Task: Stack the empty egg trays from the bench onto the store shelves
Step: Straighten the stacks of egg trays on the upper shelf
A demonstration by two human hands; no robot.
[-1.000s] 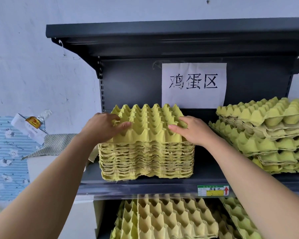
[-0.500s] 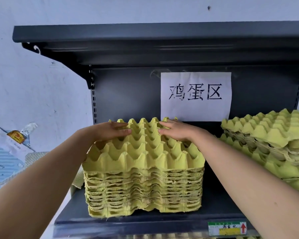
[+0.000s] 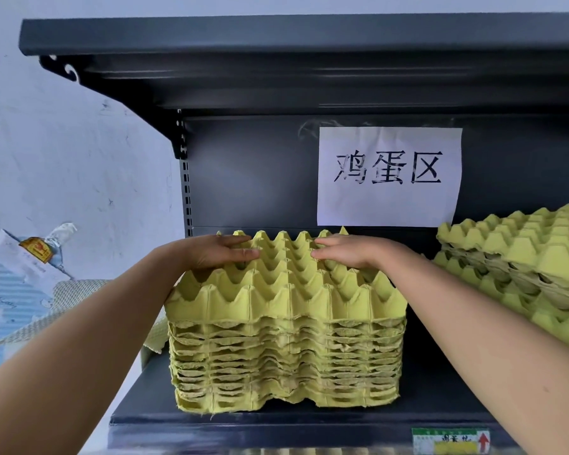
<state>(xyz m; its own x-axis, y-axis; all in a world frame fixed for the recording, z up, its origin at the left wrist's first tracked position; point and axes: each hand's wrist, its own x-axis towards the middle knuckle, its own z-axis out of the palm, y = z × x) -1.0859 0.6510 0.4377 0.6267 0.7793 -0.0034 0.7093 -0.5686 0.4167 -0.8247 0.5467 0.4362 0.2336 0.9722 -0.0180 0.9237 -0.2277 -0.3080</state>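
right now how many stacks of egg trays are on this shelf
2. A neat stack lies under the left hand and right hand; a messier stack is at the right, cut off, so more may hide.

Rough matt pulp egg trays (image 3: pixel 286 339), smooth dark metal shelf (image 3: pixel 309 413), paper sign (image 3: pixel 388 177)

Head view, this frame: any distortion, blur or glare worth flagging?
Head view: wide-angle bowing bends the dark metal upper shelf; light is even, without glare; the stack of yellow pulp egg trays, the left hand and the right hand are sharp; the green-and-white price label at the bottom edge is smeared.
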